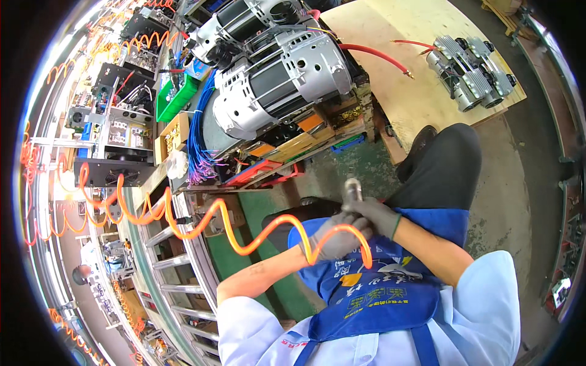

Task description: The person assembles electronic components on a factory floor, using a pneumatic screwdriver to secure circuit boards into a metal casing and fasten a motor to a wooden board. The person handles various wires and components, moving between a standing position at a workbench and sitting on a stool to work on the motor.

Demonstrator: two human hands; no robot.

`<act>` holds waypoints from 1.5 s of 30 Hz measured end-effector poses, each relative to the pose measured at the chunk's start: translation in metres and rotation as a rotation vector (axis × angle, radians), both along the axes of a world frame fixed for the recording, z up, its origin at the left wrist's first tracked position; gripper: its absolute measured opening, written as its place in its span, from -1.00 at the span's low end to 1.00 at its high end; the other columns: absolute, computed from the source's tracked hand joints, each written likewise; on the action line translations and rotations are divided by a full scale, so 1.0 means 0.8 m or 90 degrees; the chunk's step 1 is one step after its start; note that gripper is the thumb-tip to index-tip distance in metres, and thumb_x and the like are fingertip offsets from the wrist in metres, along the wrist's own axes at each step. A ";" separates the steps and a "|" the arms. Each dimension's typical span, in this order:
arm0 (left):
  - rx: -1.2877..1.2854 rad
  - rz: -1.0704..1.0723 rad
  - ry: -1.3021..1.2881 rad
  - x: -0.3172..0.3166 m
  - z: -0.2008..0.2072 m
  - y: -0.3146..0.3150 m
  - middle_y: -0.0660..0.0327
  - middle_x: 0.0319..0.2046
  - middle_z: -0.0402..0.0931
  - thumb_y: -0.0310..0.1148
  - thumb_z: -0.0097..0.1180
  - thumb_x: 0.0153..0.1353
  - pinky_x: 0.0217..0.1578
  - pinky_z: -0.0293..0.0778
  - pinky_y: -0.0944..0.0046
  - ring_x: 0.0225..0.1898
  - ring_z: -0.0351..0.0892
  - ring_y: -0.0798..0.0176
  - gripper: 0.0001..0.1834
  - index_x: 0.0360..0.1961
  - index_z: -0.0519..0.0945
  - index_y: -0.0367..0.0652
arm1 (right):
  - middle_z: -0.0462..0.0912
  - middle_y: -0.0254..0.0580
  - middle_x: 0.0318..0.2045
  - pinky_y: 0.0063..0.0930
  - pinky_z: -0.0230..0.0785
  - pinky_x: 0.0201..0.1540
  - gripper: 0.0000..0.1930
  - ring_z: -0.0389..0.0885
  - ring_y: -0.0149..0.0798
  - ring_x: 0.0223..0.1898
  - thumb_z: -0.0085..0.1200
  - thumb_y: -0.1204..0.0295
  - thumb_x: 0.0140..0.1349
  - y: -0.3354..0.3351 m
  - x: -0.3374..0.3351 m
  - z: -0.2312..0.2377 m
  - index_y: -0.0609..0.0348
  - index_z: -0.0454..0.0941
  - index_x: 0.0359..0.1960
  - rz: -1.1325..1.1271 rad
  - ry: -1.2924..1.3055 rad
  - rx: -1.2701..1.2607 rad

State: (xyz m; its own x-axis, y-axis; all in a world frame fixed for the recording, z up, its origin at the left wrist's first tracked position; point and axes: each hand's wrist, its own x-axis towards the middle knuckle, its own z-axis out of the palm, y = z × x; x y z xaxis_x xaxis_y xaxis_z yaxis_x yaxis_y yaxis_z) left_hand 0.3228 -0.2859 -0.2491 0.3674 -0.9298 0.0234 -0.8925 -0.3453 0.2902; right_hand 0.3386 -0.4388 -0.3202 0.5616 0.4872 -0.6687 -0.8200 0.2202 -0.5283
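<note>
My gloved hands meet above my blue apron [378,287], near my lap. My left hand [337,236] is closed, its fingers curled against the other hand. Just above it, my right hand [377,217] is closed around a short silver metal piece [352,189] with a rounded end, which points away from me. Motion blurs that piece, so its exact kind is unclear. What lies inside the left palm is hidden. An orange coiled air hose [244,249] passes in front of my left hand and wrist.
Two silver and black motor-like machines [281,79] stand on the bench ahead. Beside them are a bundle of blue wires [198,134], a green bin [174,97] and a red hose [378,53]. A smaller compressor-like unit [470,73] rests on a plywood board [403,91]. Left is a roller conveyor [177,262].
</note>
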 end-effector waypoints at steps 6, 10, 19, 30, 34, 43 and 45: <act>0.110 0.127 0.054 0.061 -0.028 0.020 0.00 0.05 0.53 -0.31 0.16 0.10 -0.18 0.60 0.03 -0.12 0.64 -0.08 -0.59 0.03 0.58 -0.04 | 0.55 -0.14 -0.57 -0.36 0.40 -0.55 -0.93 0.55 -0.21 -0.60 0.09 0.51 0.18 0.001 -0.018 -0.070 0.25 0.54 -0.38 -0.401 0.224 0.069; 0.101 0.521 -0.080 0.183 -0.063 0.086 -0.24 0.00 0.41 -0.41 0.08 0.17 -0.06 0.57 -0.09 0.01 0.52 -0.28 -0.58 0.06 0.44 -0.35 | 0.55 -0.13 -0.58 -0.35 0.40 -0.58 -0.94 0.54 -0.21 -0.63 0.10 0.52 0.13 -0.009 -0.004 -0.061 0.25 0.50 -0.43 -0.392 0.137 0.110; 0.423 0.755 -0.037 0.363 -0.122 0.146 -0.16 0.08 0.55 0.05 -0.03 0.25 0.01 0.56 -0.05 0.07 0.61 -0.13 -0.43 0.09 0.59 -0.14 | 0.53 -0.16 -0.63 -0.36 0.36 -0.65 -0.92 0.53 -0.24 -0.69 0.14 0.57 0.07 0.011 -0.014 -0.063 0.24 0.47 -0.45 -0.392 0.123 0.040; 0.593 0.699 0.004 0.398 -0.120 0.121 0.04 0.25 0.47 0.18 0.00 0.17 0.18 0.44 0.03 0.26 0.48 -0.01 -0.32 0.18 0.59 -0.01 | 0.52 -0.20 -0.64 -0.37 0.31 -0.62 -0.93 0.47 -0.26 -0.69 0.13 0.56 0.06 -0.004 -0.012 -0.052 0.19 0.47 -0.48 -0.388 0.168 0.078; 0.530 0.751 -0.071 0.409 -0.174 0.205 0.13 0.39 0.28 0.24 0.01 0.13 0.34 0.24 0.07 0.40 0.27 0.06 -0.20 0.35 0.42 0.06 | 0.51 -0.20 -0.64 -0.36 0.32 -0.62 -0.91 0.46 -0.27 -0.69 0.14 0.53 0.04 -0.011 -0.022 -0.039 0.17 0.46 -0.47 -0.342 0.174 0.097; 0.441 0.766 -0.048 0.389 -0.116 0.125 0.00 0.30 0.40 0.06 -0.07 0.22 0.24 0.38 0.03 0.29 0.43 -0.02 -0.34 0.29 0.47 -0.01 | 0.51 -0.20 -0.65 -0.36 0.34 -0.65 -0.91 0.50 -0.26 -0.70 0.13 0.56 0.06 -0.011 -0.012 -0.058 0.17 0.45 -0.45 -0.437 0.102 0.062; 0.365 0.747 -0.096 0.390 -0.135 0.161 -0.06 0.16 0.53 -0.01 -0.09 0.24 0.14 0.46 -0.01 0.18 0.54 -0.09 -0.44 0.15 0.58 -0.07 | 0.51 -0.19 -0.65 -0.37 0.34 -0.66 -0.91 0.51 -0.26 -0.71 0.13 0.55 0.07 -0.010 -0.016 -0.054 0.18 0.44 -0.45 -0.409 0.110 0.057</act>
